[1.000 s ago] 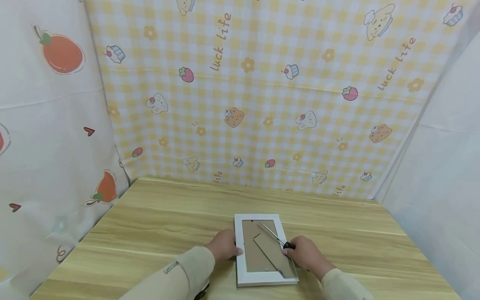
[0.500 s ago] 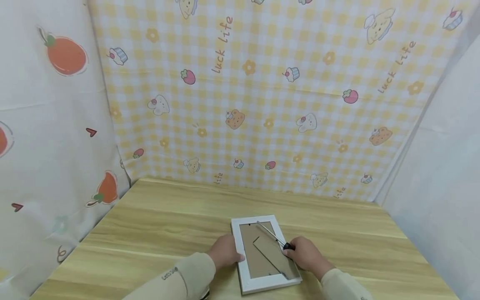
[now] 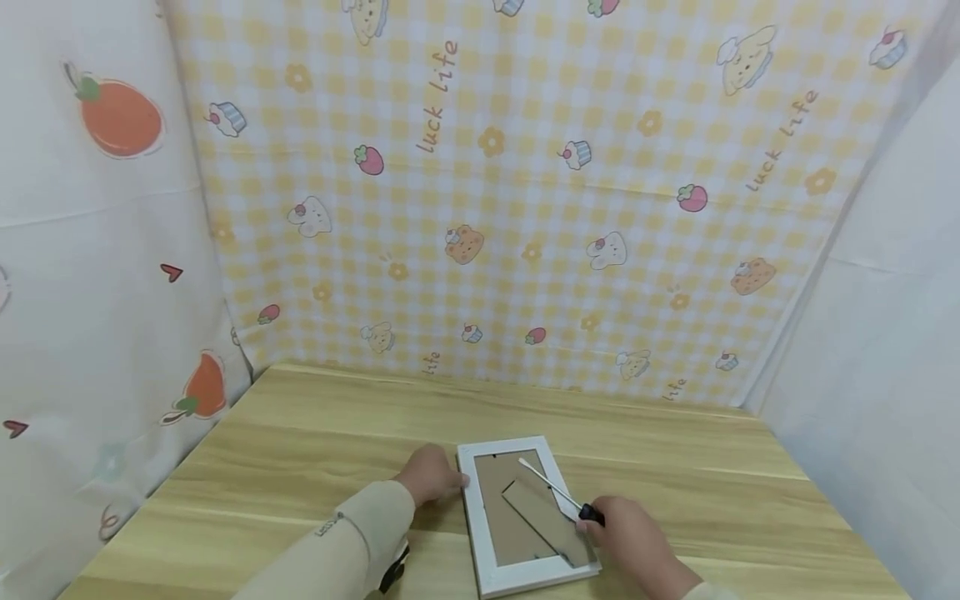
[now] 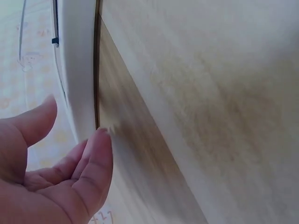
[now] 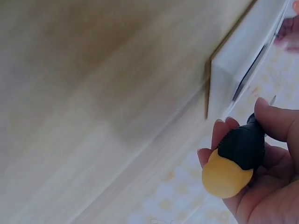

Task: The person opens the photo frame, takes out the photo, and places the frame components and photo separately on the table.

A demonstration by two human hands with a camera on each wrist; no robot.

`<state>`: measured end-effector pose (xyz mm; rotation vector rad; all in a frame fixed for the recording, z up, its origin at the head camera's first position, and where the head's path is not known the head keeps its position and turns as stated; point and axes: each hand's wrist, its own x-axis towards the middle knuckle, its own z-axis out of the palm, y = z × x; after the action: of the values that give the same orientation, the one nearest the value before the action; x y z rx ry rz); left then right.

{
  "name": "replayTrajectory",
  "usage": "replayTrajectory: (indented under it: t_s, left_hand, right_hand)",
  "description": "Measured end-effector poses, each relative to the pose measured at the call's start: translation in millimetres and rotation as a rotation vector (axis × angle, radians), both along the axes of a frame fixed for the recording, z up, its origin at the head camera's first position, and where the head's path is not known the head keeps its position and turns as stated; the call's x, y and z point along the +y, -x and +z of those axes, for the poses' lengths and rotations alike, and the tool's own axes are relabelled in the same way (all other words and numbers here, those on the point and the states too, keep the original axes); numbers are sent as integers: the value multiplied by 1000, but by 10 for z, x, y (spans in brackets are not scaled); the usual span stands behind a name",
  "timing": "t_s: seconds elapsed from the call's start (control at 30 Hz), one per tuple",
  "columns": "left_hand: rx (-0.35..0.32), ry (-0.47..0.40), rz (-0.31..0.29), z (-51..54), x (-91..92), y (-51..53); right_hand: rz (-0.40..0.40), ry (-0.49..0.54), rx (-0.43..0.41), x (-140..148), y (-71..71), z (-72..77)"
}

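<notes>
A white picture frame (image 3: 480, 517) lies back side up on the table, slightly turned. Its brown backing board (image 3: 498, 500) has a hinged stand flap (image 3: 542, 510) and small dark tabs along the opening. My left hand (image 3: 430, 475) is at the frame's left edge; in the left wrist view its thumb and loosely bent fingers (image 4: 96, 168) are apart, with nothing between them. My right hand (image 3: 633, 537) holds a screwdriver (image 3: 592, 514) beside the frame's right edge. Its metal shaft points over the backing; the black and yellow handle (image 5: 240, 149) shows in the right wrist view.
The wood-grain table (image 3: 337, 433) reaches back to a yellow checked cloth (image 3: 420, 283) hung behind it. White cloths hang at the left (image 3: 112, 317) and right (image 3: 862, 350) sides.
The frame has turned a little, its near end shifting toward me. My left hand has let go of its left edge and drawn leftward. My right hand moved slightly right with the screwdriver.
</notes>
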<state>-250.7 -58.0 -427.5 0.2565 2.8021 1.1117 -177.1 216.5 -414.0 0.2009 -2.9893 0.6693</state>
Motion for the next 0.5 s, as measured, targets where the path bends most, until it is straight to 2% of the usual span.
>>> replayTrajectory:
  t_s: [0.17, 0.27, 0.5]
  left_hand:
    - [-9, -52, 70, 58, 35, 51]
    - [2, -38, 94, 76, 54, 79]
    - [31, -8, 60, 74, 93, 120]
  right_hand:
    - [47, -38, 4, -45, -122, -16]
    - [50, -63, 16, -79, -162, -34]
    - [-26, -97, -19, -89, -184, -67]
